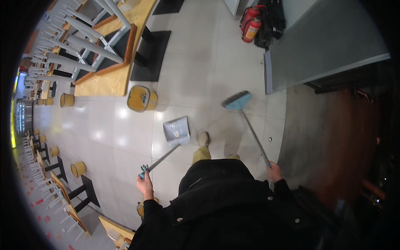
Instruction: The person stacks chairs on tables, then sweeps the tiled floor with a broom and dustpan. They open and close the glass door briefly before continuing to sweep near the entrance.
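Note:
My left hand grips the blue end of a long-handled dustpan's grey pole. At the pole's far end the grey dustpan is by the tiled floor, left of my shoe; a printed sticker and a toothed edge show on it. In my right hand is the handle of a broom. The broom's blue head with dark bristles is ahead and to the right, near an open doorway. Whether the bristles touch the tiles I cannot tell.
A yellow waste bin stands beside a wooden table bearing upturned chairs. Two red fire extinguishers stand ahead by a grey door panel. To the right is a darker floor. More tables and bins line the left.

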The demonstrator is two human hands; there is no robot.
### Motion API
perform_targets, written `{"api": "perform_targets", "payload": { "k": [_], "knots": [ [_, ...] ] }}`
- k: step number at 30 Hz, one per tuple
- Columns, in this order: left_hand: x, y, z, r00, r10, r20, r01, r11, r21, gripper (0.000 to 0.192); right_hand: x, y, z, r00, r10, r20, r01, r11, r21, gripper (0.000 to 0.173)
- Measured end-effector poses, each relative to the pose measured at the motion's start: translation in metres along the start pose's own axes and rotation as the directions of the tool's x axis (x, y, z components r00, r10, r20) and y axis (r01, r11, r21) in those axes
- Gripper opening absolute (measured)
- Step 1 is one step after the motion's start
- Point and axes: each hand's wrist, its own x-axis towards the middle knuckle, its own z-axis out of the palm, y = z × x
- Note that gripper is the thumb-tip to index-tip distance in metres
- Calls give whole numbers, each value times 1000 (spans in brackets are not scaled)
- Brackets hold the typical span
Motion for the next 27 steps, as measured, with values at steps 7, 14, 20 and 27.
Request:
{"api": "perform_targets", "payload": {
  "k": [7,14,20,27],
  "knots": [
    [80,87,14,987,112,113,-123,987,103,42,153,-206,86,984,-168,59,178,914,-365,40],
    [136,168,41,988,90,123,-96,995,41,40,252,-228,71,998,27,54,-8,944,-331,35],
    [190,244,79,987,138,81,-137,990,-9,40,166,-148,-9,845,535,8,-531,841,-102,25],
    [251,344,129,992,112,57,-108,992,-67,42,116,-264,-84,976,206,-78,-220,910,-353,21]
  ]
}}
